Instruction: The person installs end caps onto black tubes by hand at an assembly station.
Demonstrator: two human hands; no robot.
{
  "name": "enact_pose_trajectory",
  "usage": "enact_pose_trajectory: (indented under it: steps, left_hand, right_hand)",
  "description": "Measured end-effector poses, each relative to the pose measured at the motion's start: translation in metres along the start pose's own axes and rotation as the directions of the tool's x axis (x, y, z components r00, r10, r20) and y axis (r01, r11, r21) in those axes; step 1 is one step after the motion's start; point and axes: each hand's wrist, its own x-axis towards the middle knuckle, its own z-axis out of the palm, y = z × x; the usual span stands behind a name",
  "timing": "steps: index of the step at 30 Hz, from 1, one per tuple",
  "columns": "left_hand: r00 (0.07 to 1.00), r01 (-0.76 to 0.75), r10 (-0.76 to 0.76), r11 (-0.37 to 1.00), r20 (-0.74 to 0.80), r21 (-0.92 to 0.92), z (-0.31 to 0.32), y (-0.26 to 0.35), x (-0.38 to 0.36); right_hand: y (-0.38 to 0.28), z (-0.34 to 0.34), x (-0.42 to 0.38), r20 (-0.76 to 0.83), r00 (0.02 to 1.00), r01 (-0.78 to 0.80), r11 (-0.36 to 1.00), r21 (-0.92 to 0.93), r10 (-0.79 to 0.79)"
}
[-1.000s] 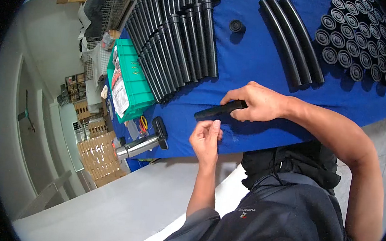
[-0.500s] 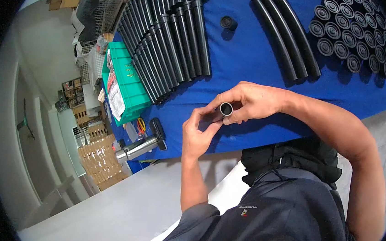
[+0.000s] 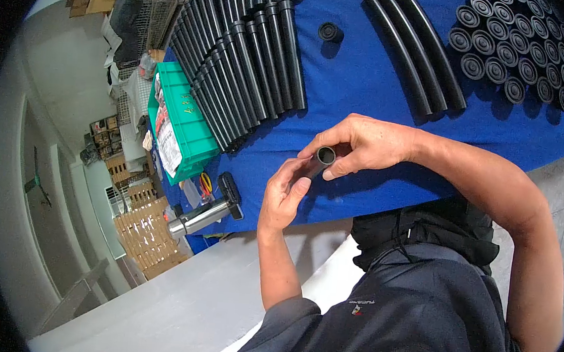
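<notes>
A black tube (image 3: 325, 157) is held above the front of the table, its open round end facing up toward me. My left hand (image 3: 283, 193) is closed around the tube's body, the thumb lying along its near side. Around the open end curls my right hand (image 3: 373, 144), its forefinger reaching over the far side and its thumb close to the rim. The right hand's other fingers are hidden behind the tube. Beyond the hands, a short black cap (image 3: 331, 32) stands alone on the blue cloth (image 3: 344, 81).
Black tubes with collared ends (image 3: 251, 73) lie in rows at the left. Three longer curved tubes (image 3: 417, 54) lie right of centre, near several round black caps (image 3: 497, 51). A green crate (image 3: 192, 124), scissors (image 3: 206, 184) and a metal-and-black tool (image 3: 208, 213) sit along the left edge.
The tube's open end has shifted slightly left and up, and more of its side shows. My left thumb has moved from near the rim down along the tube; the right thumb has eased off the rim.
</notes>
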Motion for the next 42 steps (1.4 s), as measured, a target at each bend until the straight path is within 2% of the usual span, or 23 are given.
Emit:
enact_pose_trajectory:
  steps: [2,5,7,8,10,14,17,18,21,22,23,25,26,27,28,29,31,32,33,35,37,39,42]
  left_hand:
    - [0.999,0.027,-0.031,0.996,-0.043,-0.085,0.005,0.003,0.000]
    - [0.990,-0.057,0.055,0.998,-0.128,-0.017,0.014,-0.002,0.003]
    - [0.991,0.033,-0.003,0.975,-0.136,0.220,0.013,-0.004,0.003]
    - [0.989,0.075,-0.027,0.940,-0.147,0.333,0.013,-0.005,0.004]
    - [0.986,0.036,0.025,0.931,-0.164,0.363,0.015,-0.001,0.006]
    - [0.970,-0.054,0.155,0.887,-0.186,0.458,0.014,-0.002,0.009]
    - [0.971,-0.149,0.231,0.790,-0.063,0.595,0.006,0.005,0.017]
    - [0.977,-0.143,0.209,0.780,-0.038,0.609,0.002,0.007,0.022]
    - [0.943,-0.211,0.304,0.860,-0.135,0.464,-0.006,0.014,0.052]
    - [0.928,-0.221,0.337,0.843,-0.162,0.490,-0.007,0.019,0.067]
    - [0.918,-0.217,0.322,0.897,-0.233,0.385,-0.002,0.025,0.082]
    - [0.921,-0.222,0.318,0.903,-0.226,0.367,0.007,0.041,0.116]
    - [0.923,-0.242,0.336,0.885,-0.186,0.398,0.011,0.051,0.132]
    - [0.926,-0.260,0.349,0.866,-0.143,0.426,0.016,0.059,0.147]
    - [0.923,-0.261,0.366,0.824,-0.120,0.504,0.022,0.064,0.161]
    - [0.889,-0.320,0.451,0.739,-0.082,0.592,0.027,0.062,0.176]
    - [0.895,-0.324,0.445,0.701,-0.035,0.636,0.037,0.065,0.197]
    - [0.867,-0.367,0.498,0.642,-0.002,0.673,0.038,0.063,0.206]
    - [0.884,-0.341,0.467,0.628,0.012,0.699,0.041,0.068,0.210]
    - [0.869,-0.352,0.495,0.608,0.006,0.711,0.042,0.064,0.222]
    - [0.869,-0.386,0.494,0.635,0.032,0.669,0.043,0.068,0.219]
    - [0.903,-0.390,0.412,0.669,0.121,0.632,0.044,0.075,0.206]
    - [0.928,-0.360,0.350,0.760,0.126,0.541,0.048,0.091,0.179]
  right_hand:
    - [0.001,0.000,0.000,0.000,1.000,0.008,1.000,-0.007,-0.008]
    - [0.003,-0.001,0.001,-0.005,1.000,0.023,1.000,-0.004,-0.023]
    - [0.006,0.001,0.002,-0.026,0.999,0.029,1.000,0.007,-0.029]
    - [0.006,0.000,0.001,-0.053,0.995,0.078,0.995,-0.069,-0.082]
    - [0.007,-0.002,0.000,-0.091,0.977,0.169,0.959,-0.228,-0.194]
    - [0.007,0.000,0.001,-0.210,0.959,0.121,0.947,-0.298,-0.189]
    - [0.013,-0.001,0.002,-0.266,0.946,0.063,0.914,-0.402,-0.182]
    - [0.010,-0.001,0.002,-0.297,0.941,0.016,0.900,-0.436,-0.161]
    - [0.012,-0.004,0.003,-0.320,0.927,0.026,0.887,-0.462,-0.194]
    - [0.014,-0.004,0.003,-0.325,0.928,0.024,0.899,-0.438,-0.183]
    - [0.014,-0.002,0.003,-0.331,0.933,-0.005,0.916,-0.401,-0.140]
    - [0.009,-0.002,0.003,-0.338,0.939,-0.065,0.938,-0.340,-0.058]
    - [0.015,-0.003,0.003,-0.307,0.936,0.022,0.901,-0.433,-0.170]
    - [0.036,-0.004,0.008,-0.298,0.881,0.158,0.822,-0.547,-0.368]
    - [0.025,-0.003,0.005,-0.319,0.913,0.080,0.877,-0.473,-0.255]
    - [0.012,-0.001,0.003,-0.337,0.932,-0.008,0.918,-0.395,-0.137]
    - [0.012,-0.002,0.003,-0.329,0.933,-0.002,0.910,-0.416,-0.148]
    - [0.021,-0.002,0.006,-0.316,0.923,0.056,0.888,-0.456,-0.220]
    - [0.030,-0.002,0.008,-0.306,0.907,0.104,0.859,-0.502,-0.289]
    - [0.034,-0.002,0.009,-0.292,0.910,0.121,0.861,-0.494,-0.295]
    - [0.035,-0.002,0.009,-0.285,0.915,0.124,0.871,-0.476,-0.286]
    - [0.031,-0.003,0.007,-0.276,0.927,0.105,0.879,-0.465,-0.256]
    - [0.034,-0.001,0.008,-0.279,0.927,0.096,0.878,-0.468,-0.251]
